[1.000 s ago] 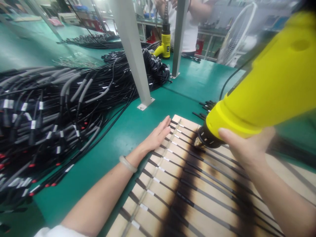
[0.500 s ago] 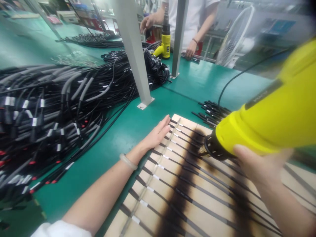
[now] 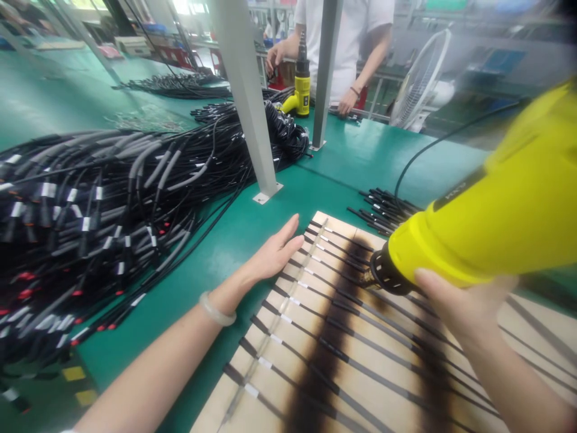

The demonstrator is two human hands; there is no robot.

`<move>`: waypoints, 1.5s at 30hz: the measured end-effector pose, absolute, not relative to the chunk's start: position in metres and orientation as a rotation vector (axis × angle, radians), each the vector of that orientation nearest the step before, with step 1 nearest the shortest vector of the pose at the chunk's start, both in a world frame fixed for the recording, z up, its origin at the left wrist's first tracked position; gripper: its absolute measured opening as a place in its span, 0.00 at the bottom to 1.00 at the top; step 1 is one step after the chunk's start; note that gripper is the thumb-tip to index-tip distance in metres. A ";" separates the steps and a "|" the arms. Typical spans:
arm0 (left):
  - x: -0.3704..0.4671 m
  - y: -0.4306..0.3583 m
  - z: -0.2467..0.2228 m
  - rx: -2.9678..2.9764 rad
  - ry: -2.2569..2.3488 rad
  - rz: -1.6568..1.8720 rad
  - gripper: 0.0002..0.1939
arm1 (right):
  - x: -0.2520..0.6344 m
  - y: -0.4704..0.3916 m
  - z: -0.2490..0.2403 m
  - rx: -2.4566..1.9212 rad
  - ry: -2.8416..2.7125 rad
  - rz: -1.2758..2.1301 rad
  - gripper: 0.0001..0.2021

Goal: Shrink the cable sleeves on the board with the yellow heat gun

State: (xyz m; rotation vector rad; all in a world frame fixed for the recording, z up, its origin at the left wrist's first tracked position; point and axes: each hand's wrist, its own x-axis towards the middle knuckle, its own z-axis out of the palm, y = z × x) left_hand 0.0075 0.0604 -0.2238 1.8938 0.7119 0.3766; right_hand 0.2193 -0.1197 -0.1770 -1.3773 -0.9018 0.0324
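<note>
My right hand (image 3: pixel 469 307) grips a yellow heat gun (image 3: pixel 487 210) whose dark nozzle points down and left, close over cables on a wooden board (image 3: pixel 270 415). Several black cables with white labels lie side by side across the board, under a thin clear strip (image 3: pixel 288 304) near its left edge. Two dark scorched bands run across the wood. My left hand (image 3: pixel 276 252), with a pale bangle at the wrist, rests at the board's upper left edge beside the cable ends, its thumb apart from the fingers, holding nothing.
A big heap of black cables (image 3: pixel 135 192) covers the left of the green table (image 3: pixel 216 240). Two metal posts (image 3: pixel 252 114) stand on it. Behind the board lies a small cable bundle (image 3: pixel 383 207). Across the table are a person's hands, another yellow heat gun (image 3: pixel 303 90) and a fan (image 3: pixel 421 78).
My left hand has shifted slightly left and its thumb has spread from the fingers. The heat gun in my right hand has moved a little to the left.
</note>
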 end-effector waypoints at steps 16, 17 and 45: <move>-0.014 0.038 -0.239 1.845 0.635 0.405 0.43 | 0.213 -0.097 -0.174 -1.344 -0.950 0.011 0.26; -0.015 0.038 -0.239 1.843 0.631 0.406 0.43 | 0.212 -0.096 -0.172 -1.341 -0.974 0.012 0.23; -0.015 0.035 -0.236 1.822 0.644 0.401 0.42 | 0.209 -0.094 -0.177 -1.458 -0.948 -0.020 0.21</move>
